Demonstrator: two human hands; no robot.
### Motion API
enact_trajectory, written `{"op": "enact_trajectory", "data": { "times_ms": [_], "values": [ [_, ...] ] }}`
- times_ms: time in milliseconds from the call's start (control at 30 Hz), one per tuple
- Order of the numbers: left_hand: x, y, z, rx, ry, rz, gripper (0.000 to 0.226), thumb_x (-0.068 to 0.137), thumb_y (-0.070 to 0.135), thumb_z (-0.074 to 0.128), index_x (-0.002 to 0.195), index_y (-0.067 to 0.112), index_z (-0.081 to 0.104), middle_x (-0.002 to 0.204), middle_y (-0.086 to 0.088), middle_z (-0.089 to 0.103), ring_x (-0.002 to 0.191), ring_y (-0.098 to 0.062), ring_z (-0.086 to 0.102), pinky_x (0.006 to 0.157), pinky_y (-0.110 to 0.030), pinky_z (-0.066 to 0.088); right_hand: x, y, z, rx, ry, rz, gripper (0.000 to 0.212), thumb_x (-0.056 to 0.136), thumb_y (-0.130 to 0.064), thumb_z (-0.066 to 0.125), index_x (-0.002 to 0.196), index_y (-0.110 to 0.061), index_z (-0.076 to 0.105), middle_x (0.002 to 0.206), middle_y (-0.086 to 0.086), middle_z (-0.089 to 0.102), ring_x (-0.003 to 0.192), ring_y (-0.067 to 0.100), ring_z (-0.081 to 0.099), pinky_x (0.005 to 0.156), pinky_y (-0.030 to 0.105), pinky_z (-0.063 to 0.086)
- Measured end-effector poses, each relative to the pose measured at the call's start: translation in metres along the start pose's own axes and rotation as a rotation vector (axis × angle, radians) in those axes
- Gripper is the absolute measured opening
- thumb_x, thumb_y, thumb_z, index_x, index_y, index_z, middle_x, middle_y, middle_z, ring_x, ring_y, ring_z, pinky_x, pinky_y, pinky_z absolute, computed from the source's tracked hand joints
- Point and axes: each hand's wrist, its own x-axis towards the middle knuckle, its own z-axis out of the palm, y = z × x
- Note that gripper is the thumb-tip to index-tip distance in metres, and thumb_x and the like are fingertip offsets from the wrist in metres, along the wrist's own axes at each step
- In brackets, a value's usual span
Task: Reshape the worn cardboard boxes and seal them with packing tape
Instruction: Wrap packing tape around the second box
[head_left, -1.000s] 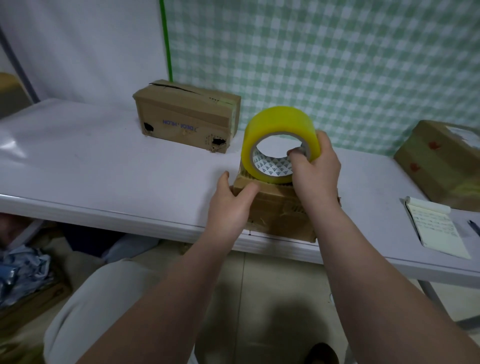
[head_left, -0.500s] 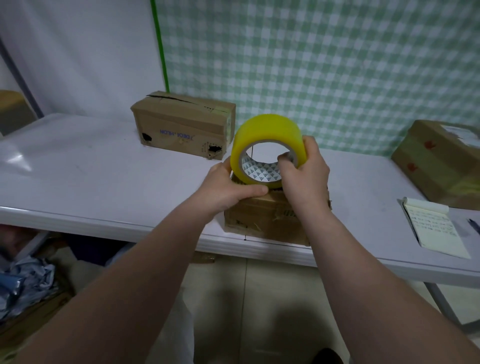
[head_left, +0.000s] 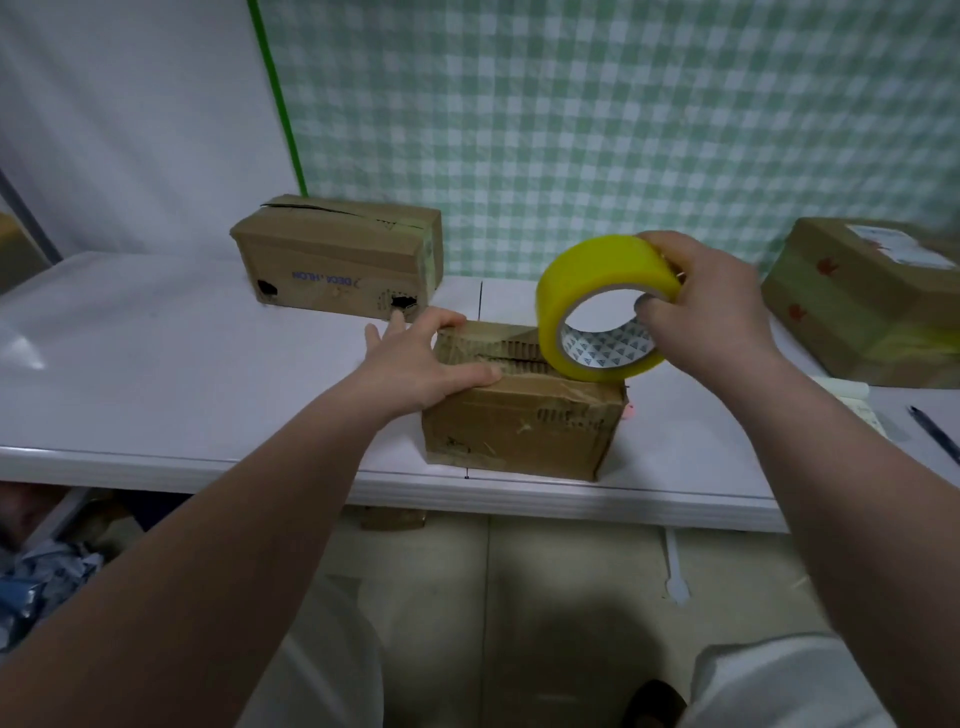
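A small worn cardboard box (head_left: 524, 431) with a torn top stands at the front edge of the white table (head_left: 156, 364). My left hand (head_left: 415, 364) lies on the box's top left corner, thumb along the front edge, fingers spread over the far side. My right hand (head_left: 711, 317) grips a yellow roll of packing tape (head_left: 597, 291), thumb inside the core. The roll stands on edge and touches the box's top at the right end.
A second worn box (head_left: 337, 254) with holes in its front stands at the back left. A third taped box (head_left: 867, 301) sits at the right. A notepad (head_left: 857, 402) and a pen (head_left: 935, 434) lie near the right edge. A checked curtain hangs behind.
My right hand has carried the tape roll to the right along the box top. My left hand has let go of the roll and now lies on the box's left end.
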Motion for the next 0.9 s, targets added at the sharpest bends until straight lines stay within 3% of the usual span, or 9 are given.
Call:
{"op": "enact_trajectory", "data": {
  "times_ms": [133,200,267,333,467,533,667,800,900],
  "values": [
    [0.002,0.015,-0.008,0.304,0.040,0.075,0.074,0.066,0.073,0.062,0.128,0.036,0.045,0.151,-0.001,0.028,0.144,-0.033,0.008,0.111,-0.064,0.012,-0.003,-0.002,0.002,0.044,0.012,-0.037,0.058,0.079,-0.005,0.055,0.130,-0.032,0.054,0.112,0.003,0.063,0.097,0.026,0.057,0.074,0.032,0.044],
    [0.003,0.030,-0.010,0.395,0.050,0.186,0.073,0.070,0.068,0.064,0.128,0.027,0.049,0.141,0.002,0.043,0.136,-0.024,0.031,0.109,-0.053,0.023,-0.003,-0.002,0.006,0.115,0.018,-0.012,0.058,0.079,-0.002,0.053,0.130,-0.030,0.055,0.105,-0.002,0.061,0.091,0.020,0.054,0.072,0.027,0.039],
    [0.003,0.045,-0.006,0.359,0.005,0.302,0.076,0.068,0.064,0.069,0.130,0.023,0.051,0.132,0.002,0.054,0.121,-0.019,0.048,0.097,-0.037,0.038,-0.005,-0.002,0.011,0.274,0.039,0.074,0.055,0.079,0.000,0.054,0.127,-0.028,0.057,0.100,-0.007,0.060,0.089,0.015,0.054,0.073,0.026,0.041],
    [0.003,0.054,0.001,0.293,-0.044,0.354,0.072,0.066,0.061,0.074,0.123,0.021,0.056,0.119,0.002,0.061,0.107,-0.018,0.056,0.084,-0.031,0.044,-0.009,0.001,0.018,0.451,0.056,0.162,0.050,0.078,0.000,0.056,0.119,-0.028,0.060,0.095,-0.009,0.062,0.088,0.015,0.058,0.073,0.028,0.045],
    [0.008,0.050,0.009,0.206,-0.051,0.386,0.064,0.066,0.060,0.072,0.114,0.019,0.061,0.110,0.000,0.060,0.100,-0.017,0.055,0.083,-0.033,0.045,-0.019,0.008,0.029,0.714,0.017,0.235,0.040,0.078,0.003,0.061,0.110,-0.021,0.060,0.093,-0.001,0.065,0.084,0.012,0.062,0.069,0.027,0.049],
    [0.009,0.047,0.011,0.185,-0.043,0.389,0.065,0.065,0.062,0.071,0.114,0.020,0.060,0.111,0.000,0.057,0.102,-0.017,0.053,0.086,-0.036,0.045,-0.022,0.011,0.033,0.736,-0.009,0.219,0.037,0.080,0.005,0.060,0.104,-0.023,0.057,0.089,-0.002,0.064,0.083,0.012,0.062,0.067,0.028,0.052],
    [0.009,0.044,0.014,0.243,-0.028,0.412,0.071,0.066,0.065,0.069,0.120,0.021,0.057,0.115,0.002,0.054,0.106,-0.015,0.050,0.085,-0.032,0.042,-0.014,0.016,0.027,0.657,0.039,0.172,0.036,0.083,0.004,0.057,0.101,-0.028,0.056,0.084,-0.002,0.063,0.088,0.020,0.064,0.076,0.038,0.052],
    [0.007,0.045,0.014,0.267,-0.034,0.405,0.088,0.057,0.078,0.055,0.125,0.022,0.054,0.121,0.002,0.053,0.111,-0.016,0.048,0.093,-0.036,0.042,-0.002,0.018,0.009,0.496,-0.018,0.027,0.050,0.082,0.008,0.051,0.118,-0.027,0.056,0.092,-0.001,0.060,0.088,0.020,0.061,0.066,0.024,0.047],
    [0.006,0.045,0.014,0.270,-0.034,0.401,0.088,0.057,0.079,0.052,0.125,0.023,0.053,0.121,0.003,0.053,0.112,-0.017,0.048,0.092,-0.037,0.043,0.003,0.013,0.004,0.432,-0.052,-0.026,0.062,0.080,0.011,0.047,0.126,-0.030,0.054,0.104,0.000,0.059,0.092,0.020,0.058,0.064,0.020,0.044]
  ]
}}
